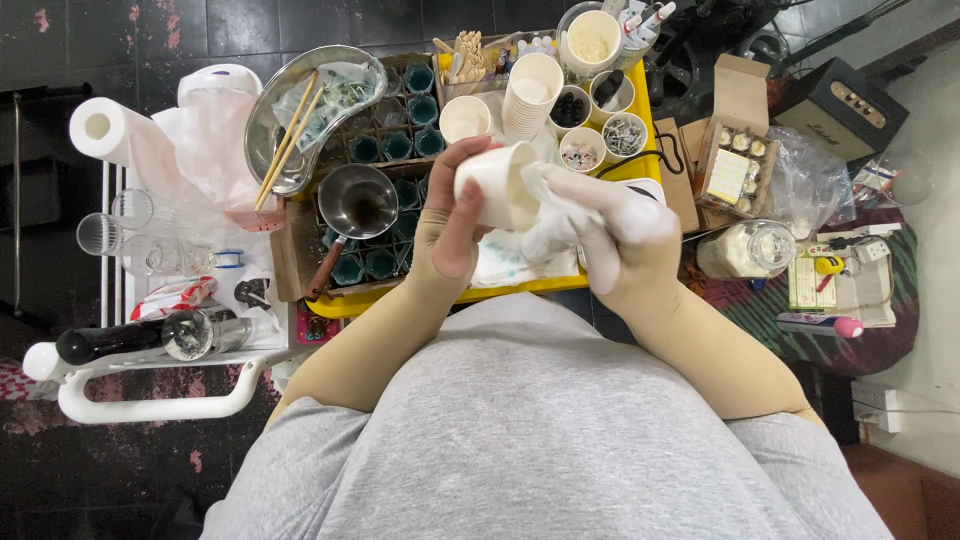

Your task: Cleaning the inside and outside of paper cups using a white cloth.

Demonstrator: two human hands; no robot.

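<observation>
Holding a small white paper cup [497,186] on its side above the yellow tray [520,287], my left hand [452,215] wraps its fingers around the cup wall so the mouth faces right. My right hand [610,235], seemingly whitened with powder or paste, is pinched closed on a white tissue [545,200] pressed to the cup's rim, a hold suited to wiping. I note the stack of paper cups [530,92] and the steel funnel [357,203] standing near on the tray, within easy reach.
</observation>
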